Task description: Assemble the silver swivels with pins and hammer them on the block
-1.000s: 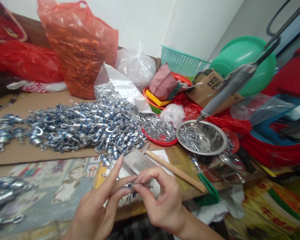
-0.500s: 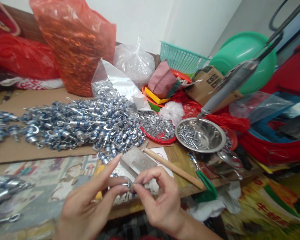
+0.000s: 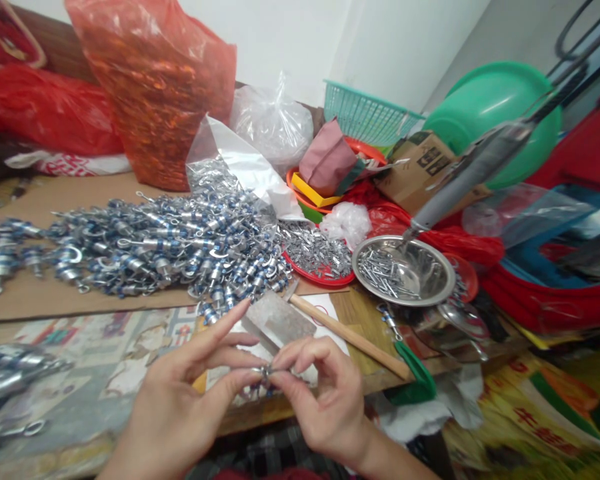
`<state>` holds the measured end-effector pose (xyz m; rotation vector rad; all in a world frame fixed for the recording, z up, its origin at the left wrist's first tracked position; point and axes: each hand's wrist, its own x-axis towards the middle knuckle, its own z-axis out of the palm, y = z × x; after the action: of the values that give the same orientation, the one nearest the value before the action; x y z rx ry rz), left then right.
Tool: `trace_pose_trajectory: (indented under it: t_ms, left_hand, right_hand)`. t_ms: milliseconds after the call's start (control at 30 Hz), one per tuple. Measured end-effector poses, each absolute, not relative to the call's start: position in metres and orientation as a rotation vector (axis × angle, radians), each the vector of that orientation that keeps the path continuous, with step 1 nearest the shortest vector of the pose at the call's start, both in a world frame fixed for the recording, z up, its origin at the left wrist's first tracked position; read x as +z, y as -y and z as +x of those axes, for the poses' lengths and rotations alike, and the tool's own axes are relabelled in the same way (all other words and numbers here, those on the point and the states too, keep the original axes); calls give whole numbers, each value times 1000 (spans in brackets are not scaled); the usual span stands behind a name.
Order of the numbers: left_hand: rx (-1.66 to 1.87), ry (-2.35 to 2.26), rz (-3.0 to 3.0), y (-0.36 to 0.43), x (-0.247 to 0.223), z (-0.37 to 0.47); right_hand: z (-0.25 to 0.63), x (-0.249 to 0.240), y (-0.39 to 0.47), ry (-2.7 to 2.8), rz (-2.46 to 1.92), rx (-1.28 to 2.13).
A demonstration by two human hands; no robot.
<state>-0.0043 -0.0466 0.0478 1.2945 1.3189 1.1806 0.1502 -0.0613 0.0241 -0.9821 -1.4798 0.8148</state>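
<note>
Cluttered bench, metal part between fingertips

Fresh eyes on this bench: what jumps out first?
Probably the big heap of blue-and-silver metal fittings, spread over cardboard left of centre. Behind it stands a bulging orange-red plastic bag. In the foreground, the left hand and right hand pinch a small metal part between them.

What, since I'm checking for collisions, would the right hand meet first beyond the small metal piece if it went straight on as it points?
Most likely the left hand, which is just across the small metal piece from the right hand, though depth is unclear.
</note>
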Motion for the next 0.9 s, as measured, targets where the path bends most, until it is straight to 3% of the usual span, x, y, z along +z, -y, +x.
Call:
trace_pose_trajectory:
  t_ms: [433, 733, 900]
  left_hand:
    - [963, -1170, 1217, 33, 39, -5]
    - [1180, -1085, 921, 18, 60, -2]
    - [1203, -1085, 818, 28, 47, 2]
  right_hand:
    - [149, 35, 53, 1443, -1225, 1093]
    - [141, 51, 9, 1208, -1065, 1314]
    - [141, 42, 8, 1052, -1037, 1423]
